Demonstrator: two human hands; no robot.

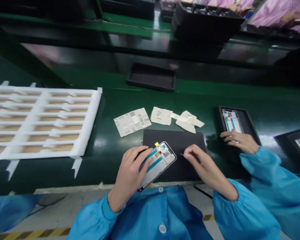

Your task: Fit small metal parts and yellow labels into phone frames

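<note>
The person's left hand (128, 173) grips a smartphone display frame (158, 165) by its long edge, fingers closed around it and thumb across the back, tilting it over the near edge of a black work mat (180, 140). A small yellow tab (156, 144) sticks out at the frame's far corner, and teal strips run across its exposed back. The right hand (202, 166) hovers over the mat just beside the frame, its fingers (188, 152) pinched closed on a thin pointed item (182, 154), too small to identify.

Beyond the mat, on the green worktop (110, 163), lie a printed sheet of barcode labels (132, 121) and crumpled pieces of pale backing film (187, 121). A white foam tray (42, 121) sits well to the left. To the right, a co-worker's hand (237, 141) in a blue sleeve (265, 180) rests on another phone frame (232, 121) in a black tray (250, 130). A further black tray (151, 77) stands on the far side.
</note>
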